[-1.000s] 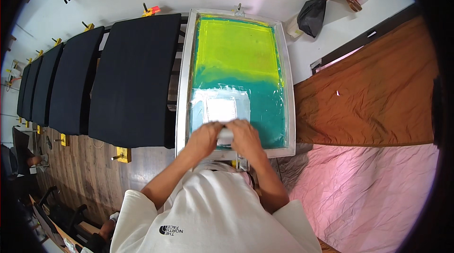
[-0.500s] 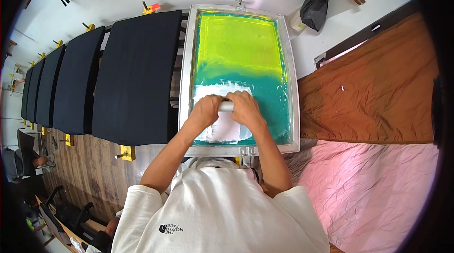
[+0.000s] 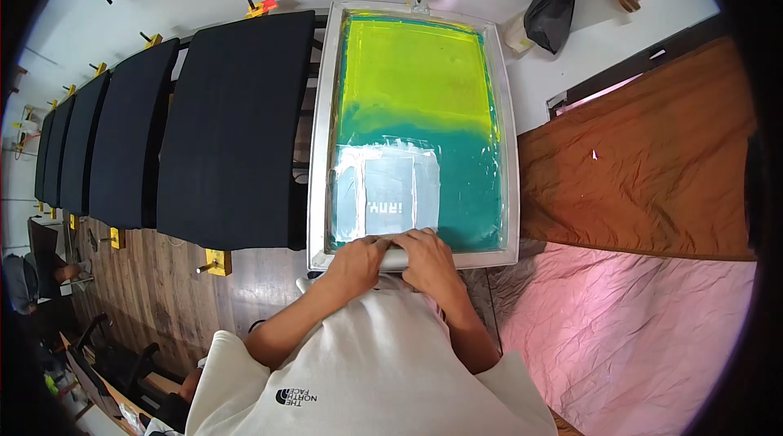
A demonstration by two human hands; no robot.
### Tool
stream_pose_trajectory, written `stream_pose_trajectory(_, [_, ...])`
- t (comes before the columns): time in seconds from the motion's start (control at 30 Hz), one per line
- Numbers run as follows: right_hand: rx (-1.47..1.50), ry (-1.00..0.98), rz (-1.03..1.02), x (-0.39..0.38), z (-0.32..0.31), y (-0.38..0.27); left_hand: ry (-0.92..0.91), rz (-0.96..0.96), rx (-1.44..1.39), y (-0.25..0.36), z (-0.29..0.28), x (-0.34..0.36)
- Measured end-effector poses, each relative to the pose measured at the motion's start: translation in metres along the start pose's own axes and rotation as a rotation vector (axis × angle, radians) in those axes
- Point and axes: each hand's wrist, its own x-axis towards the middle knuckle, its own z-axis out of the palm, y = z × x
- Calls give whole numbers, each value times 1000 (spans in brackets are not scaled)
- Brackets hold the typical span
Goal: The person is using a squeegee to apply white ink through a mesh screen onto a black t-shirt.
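Note:
A screen printing frame (image 3: 509, 159) with a pale metal rim lies before me. Its mesh is yellow-green (image 3: 416, 69) at the far part and teal (image 3: 469, 183) nearer. My left hand (image 3: 356, 263) and my right hand (image 3: 427, 260) sit side by side at the frame's near edge. Both are closed around the light grey handle of a squeegee (image 3: 393, 260); its blade is hidden below my hands. Beyond them, a pale grey rectangle with small lettering (image 3: 383, 206) shows in the mesh, bordered by streaks of white ink (image 3: 349, 191).
Several black fabric-covered boards (image 3: 236, 134) stand in a row to the left, with yellow clamps (image 3: 217, 263) at their ends. On the right hang a brown cloth (image 3: 644, 159) and a pinkish wrinkled sheet (image 3: 628, 314). A black bag (image 3: 550, 18) hangs at the far right.
Both hands have drawn the squeegee toward me, from the middle of the white ink to the near rim. The thick white ink has thinned, baring the grey rectangle and its lettering.

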Motion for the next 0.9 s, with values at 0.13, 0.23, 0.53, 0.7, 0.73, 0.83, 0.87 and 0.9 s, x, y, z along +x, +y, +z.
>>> stream_pose_trajectory(0.13, [0, -206, 21, 42, -28, 3, -86, 103, 196, -17, -27, 37])
stream_pose_trajectory(0.23, [-102, -117, 35, 83, -43, 6, 38, -45, 99, -9, -54, 70])
stream_pose_trajectory(0.53, [-11, 238, -125, 45, 12, 15, 371, 203, 111, -37, 11, 42])
stream_pose_trajectory(0.7, [7, 158, -119, -8, 14, -7, 296, 206, 160, -20, 20, -13])
stream_pose_trajectory(0.73, [6, 114, -93, -9, 11, -10, 246, 214, 156, -16, 13, -17])
stream_pose_trajectory(0.83, [-31, 0, -41, 6, -4, -10, -18, 66, 40, -7, -17, 1])
stream_pose_trajectory(0.87, [-52, 1, -38, 18, -13, -10, 75, 119, 61, -8, -22, 9])
stream_pose_trajectory(0.9, [-71, 2, -34, 32, -20, -9, 190, 141, 34, -11, -26, 21])
